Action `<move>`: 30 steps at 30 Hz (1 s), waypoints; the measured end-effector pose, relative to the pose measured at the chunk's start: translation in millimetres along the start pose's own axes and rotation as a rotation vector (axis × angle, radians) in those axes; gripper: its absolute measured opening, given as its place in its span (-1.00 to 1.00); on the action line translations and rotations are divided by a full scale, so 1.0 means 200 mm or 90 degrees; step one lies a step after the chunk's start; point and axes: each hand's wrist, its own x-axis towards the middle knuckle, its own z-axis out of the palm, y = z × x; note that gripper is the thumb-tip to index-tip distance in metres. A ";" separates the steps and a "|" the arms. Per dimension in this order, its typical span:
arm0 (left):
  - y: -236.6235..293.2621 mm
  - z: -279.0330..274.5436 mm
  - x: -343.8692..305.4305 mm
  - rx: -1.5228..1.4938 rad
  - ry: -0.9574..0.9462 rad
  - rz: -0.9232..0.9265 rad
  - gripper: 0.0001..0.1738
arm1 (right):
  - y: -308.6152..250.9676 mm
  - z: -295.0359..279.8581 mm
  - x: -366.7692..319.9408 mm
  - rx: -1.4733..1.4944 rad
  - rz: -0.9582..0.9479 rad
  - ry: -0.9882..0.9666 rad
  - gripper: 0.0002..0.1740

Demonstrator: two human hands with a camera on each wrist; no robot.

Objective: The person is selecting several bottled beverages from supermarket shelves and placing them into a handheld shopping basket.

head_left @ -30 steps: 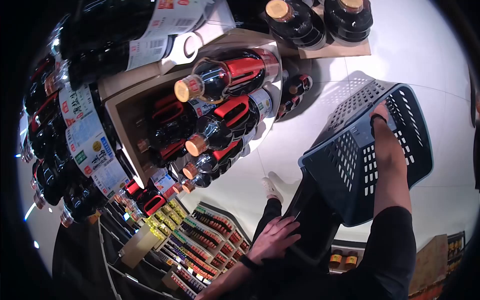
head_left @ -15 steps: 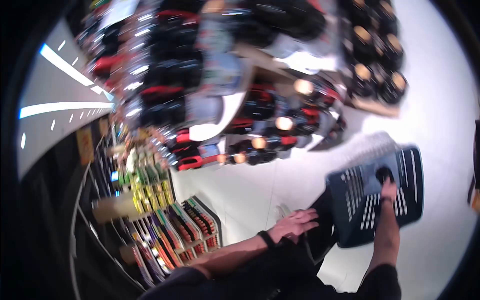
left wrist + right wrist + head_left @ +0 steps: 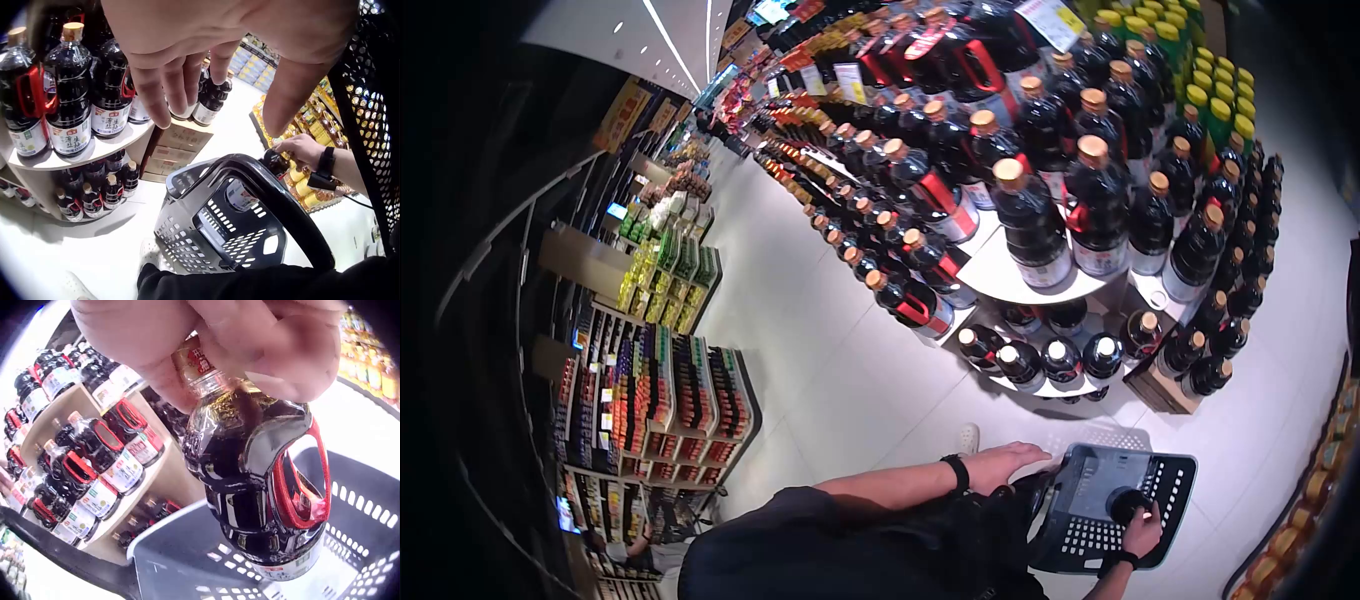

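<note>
My right hand (image 3: 1142, 535) grips the neck and cap of a soy sauce bottle (image 3: 234, 487) with dark liquid and a red handle. The bottle points down into a dark grey shopping basket (image 3: 178, 234) with slotted walls. Its pale label shows inside the basket in the left wrist view. In the right wrist view, the fingers hide part of the cap. Palm down beside the basket, my left hand (image 3: 1003, 466) holds nothing; its fingers hang loosely in the left wrist view. The black basket handle (image 3: 284, 200) arches below that hand.
A tiered display (image 3: 1020, 265) of dark soy sauce bottles stands ahead, with cartons (image 3: 172, 150) and bottles at its side. Pale tiled floor (image 3: 800, 400) runs between it and the stocked shelves (image 3: 670, 400) on the left. More yellow-orange goods (image 3: 1290, 540) line the right edge.
The head view has swung up and away, so the whole display and the aisle now show. My right hand stays at the basket, with the dark bottle now visible under it. My left hand stays empty.
</note>
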 end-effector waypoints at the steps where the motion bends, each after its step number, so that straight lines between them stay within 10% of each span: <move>1: -0.01 -0.02 -0.05 0.001 0.013 0.006 0.05 | -0.15 -0.09 -0.06 -0.010 0.009 -0.026 -0.40; 13: -0.49 -0.34 -0.48 -0.054 0.103 0.138 0.01 | -1.13 -0.41 -0.81 0.233 -0.344 0.089 -0.46; 16: -0.63 -0.44 -0.61 -0.256 0.105 0.109 0.00 | -1.47 -0.49 -1.11 0.067 -0.282 0.084 -0.58; 20: -0.84 -0.52 -0.65 -0.420 0.156 0.197 -0.05 | -1.82 -0.42 -1.24 0.223 -0.493 -0.077 -0.60; 25: -0.86 -0.72 -0.68 -0.865 -0.029 0.177 -0.24 | -2.36 -0.40 -1.37 0.247 -0.645 -0.174 -0.62; 30: -0.72 -0.80 -0.74 -1.105 -0.143 0.393 0.02 | -2.79 -0.40 -1.42 0.204 -0.677 -0.266 -0.75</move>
